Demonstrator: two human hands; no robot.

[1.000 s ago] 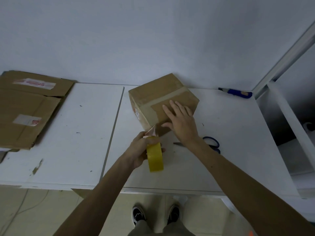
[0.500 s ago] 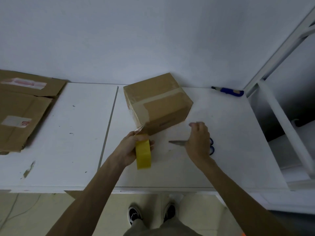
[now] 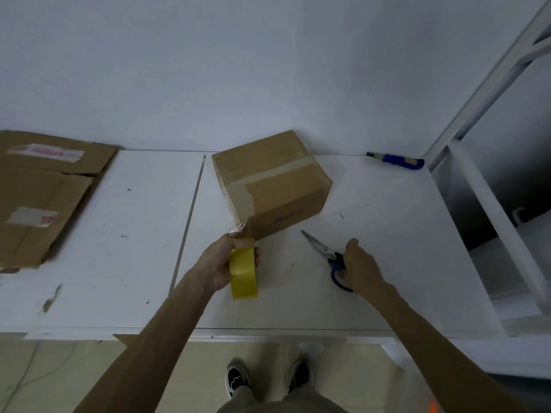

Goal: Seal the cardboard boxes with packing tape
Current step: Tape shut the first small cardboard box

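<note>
While the left hand (image 3: 219, 263) grips the yellow tape roll (image 3: 243, 274) just in front of the box (image 3: 268, 186), a short clear strip of tape (image 3: 242, 228) runs taut from the roll up to the box's near lower corner. The box sits toward the back edge of the desk (image 3: 134, 263), roughly midway along it and turned at an angle. A band of tape already crosses its top and runs down its left face. The right hand (image 3: 362, 269) is curled round the blue handles of the scissors (image 3: 326, 254), to the right of the roll, with the blades closed and pointing toward the box.

The step in hand looks like cutting the strip free. That calls for opening the blades, bringing them leftward to the short span between roll and box, keeping the strip tight, and snipping close to the roll.

Nothing lies between the scissors and the strip, and the desk toward the front edge gives both forearms room. Flattened cardboard (image 3: 38, 198) lies along the left edge, a blue knife (image 3: 396, 160) sits at the back right corner, and a shelf frame (image 3: 483, 210) stands past the right edge. All three are well apart from the work.
</note>
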